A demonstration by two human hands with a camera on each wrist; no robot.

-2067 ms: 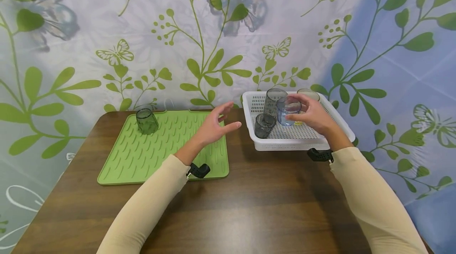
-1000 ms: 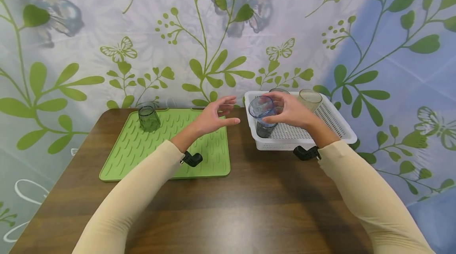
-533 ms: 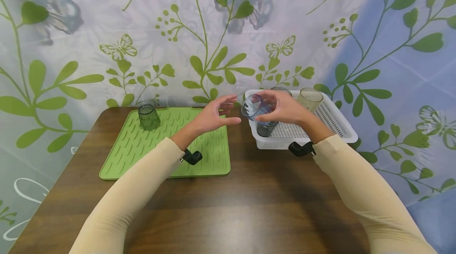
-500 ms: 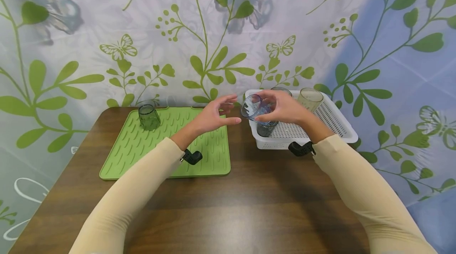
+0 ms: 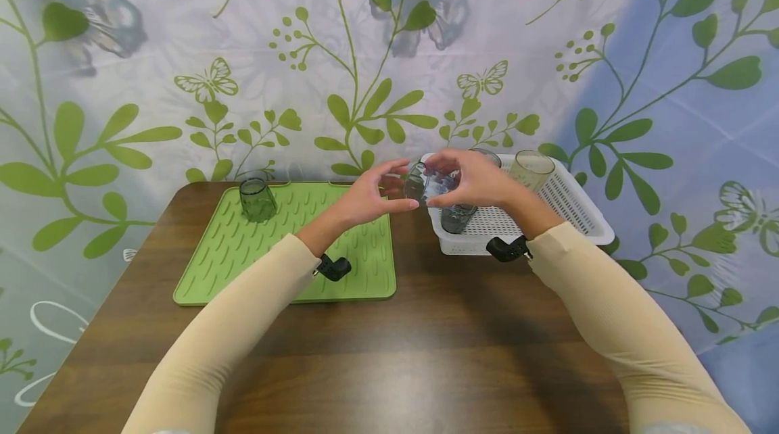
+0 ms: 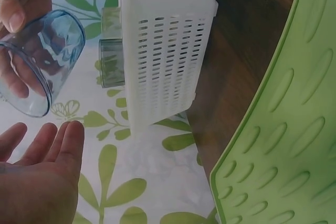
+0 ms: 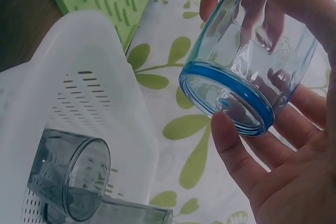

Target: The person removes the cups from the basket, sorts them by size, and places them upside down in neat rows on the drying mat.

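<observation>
right hand (image 5: 471, 179) pinches a tilted glass (image 7: 231, 69) between thumb and fingers, just off the spread fingers of the left hand (image 5: 366, 196). slack grip could drop it.

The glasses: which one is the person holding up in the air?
The blue-tinted glass, gripped by the right hand; the other glasses are in the white basket or on the green mat.

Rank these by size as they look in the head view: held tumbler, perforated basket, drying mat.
1. Green drying mat
2. White perforated basket
3. Blue tumbler, partly hidden
</observation>
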